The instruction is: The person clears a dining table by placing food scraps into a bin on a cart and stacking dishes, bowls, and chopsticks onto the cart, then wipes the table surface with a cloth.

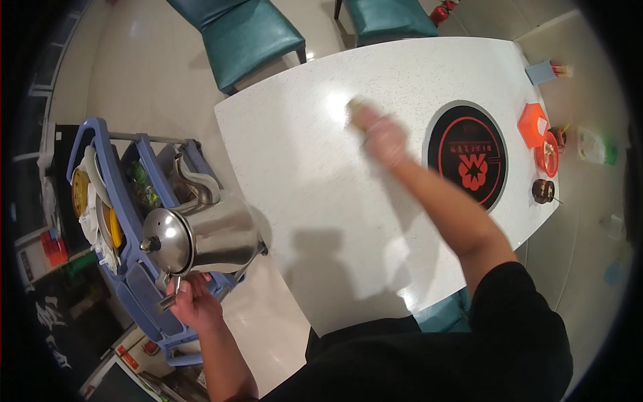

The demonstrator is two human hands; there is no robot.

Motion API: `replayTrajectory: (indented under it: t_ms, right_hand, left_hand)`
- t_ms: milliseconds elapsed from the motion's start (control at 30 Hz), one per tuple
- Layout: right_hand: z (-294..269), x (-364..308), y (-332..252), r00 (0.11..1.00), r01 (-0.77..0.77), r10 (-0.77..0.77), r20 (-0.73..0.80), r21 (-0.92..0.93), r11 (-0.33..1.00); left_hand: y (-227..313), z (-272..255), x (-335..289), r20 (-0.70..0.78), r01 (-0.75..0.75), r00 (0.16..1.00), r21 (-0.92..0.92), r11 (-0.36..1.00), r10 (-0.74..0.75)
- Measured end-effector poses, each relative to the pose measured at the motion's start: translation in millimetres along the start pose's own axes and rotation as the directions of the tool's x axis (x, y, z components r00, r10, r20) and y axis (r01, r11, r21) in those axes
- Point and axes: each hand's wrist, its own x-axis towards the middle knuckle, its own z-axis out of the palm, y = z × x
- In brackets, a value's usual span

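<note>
A large stainless-steel kettle (221,231) with a domed lid, black knob and curved spout is at the left, between the blue cart and the white table (301,174). My left hand (195,305) is closed round its handle. Whether the cart bears any of the kettle's weight, I cannot tell. Over the tabletop, my right hand (385,139) is smeared by motion, its arm stretched forward. In its fingers is a pale beige wad (360,114), a cloth or sponge by its look, on or just above the white surface.
A round black plate (467,157) with a red design is set into the table. Along the right edge stand an orange box (533,125), a red bowl (547,155) and a dark jar (543,191). The blue cart (144,295) carries stacked dishes (97,194). Green chairs (251,43) line the far side.
</note>
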Motion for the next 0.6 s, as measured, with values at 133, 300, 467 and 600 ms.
replayTrajectory:
  t_ms: [133,300,467,600]
  right_hand:
    - [12,-77,-61,0.727,0.686,-0.687,0.027,0.025,0.727]
    - [-49,1,69,0.942,0.255,-0.336,0.022,0.607,0.753]
    - [-90,78,157,0.839,-0.342,0.452,-0.304,0.352,0.871]
    - [-30,149,23,0.885,-0.219,0.221,-0.409,0.052,0.974]
  left_hand:
    - [-5,16,7,0.009,0.002,1.000,0.022,1.000,-0.003]
    - [-8,12,7,-0.044,-0.010,0.999,0.013,1.000,0.010]
    - [-13,-10,-1,-0.071,-0.028,0.997,0.017,0.999,0.029]
    - [-7,-28,-7,-0.140,-0.033,0.989,0.096,0.995,0.047]
